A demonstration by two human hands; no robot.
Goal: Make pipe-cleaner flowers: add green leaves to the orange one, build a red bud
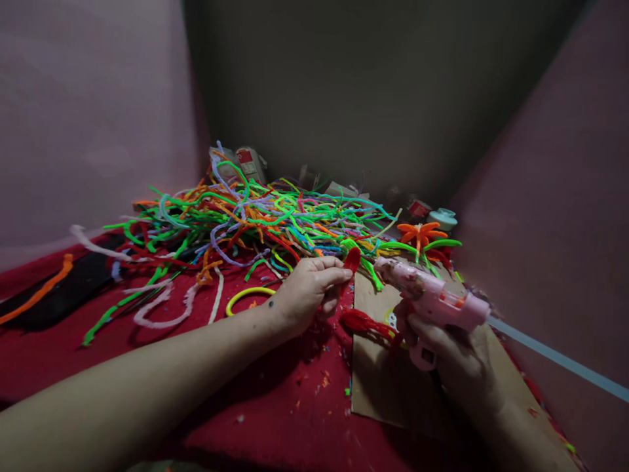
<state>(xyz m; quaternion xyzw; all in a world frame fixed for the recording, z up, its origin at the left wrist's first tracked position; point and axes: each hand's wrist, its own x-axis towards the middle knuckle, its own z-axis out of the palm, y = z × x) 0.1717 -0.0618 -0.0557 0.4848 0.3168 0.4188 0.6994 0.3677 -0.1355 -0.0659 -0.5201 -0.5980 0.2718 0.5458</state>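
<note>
Red fuzz, a small upright piece (352, 258), sits pinched in the left grip (314, 288), thumb and forefinger pressed together on its lower part. The right grip (452, 351) is wrapped round the handle of a pink glue gun (432, 295), its nozzle pointed toward the piece, near but apart; whether the trigger is squeezed I cannot tell. The step in hand looks like readying the piece for glue; putting glue on it would call for a steady pinch and the nozzle brought to the fuzz, clear of the fingertips.

Just below, more red strips (366, 321) reach over the edge of a brown board (388, 400). A clear glue stick (560, 357) juts from the gun's rear. Beyond stand an orange flower (420, 233) and a tangled heap of coloured stems (275, 213), on red cloth (236, 413) strewn with scraps.
</note>
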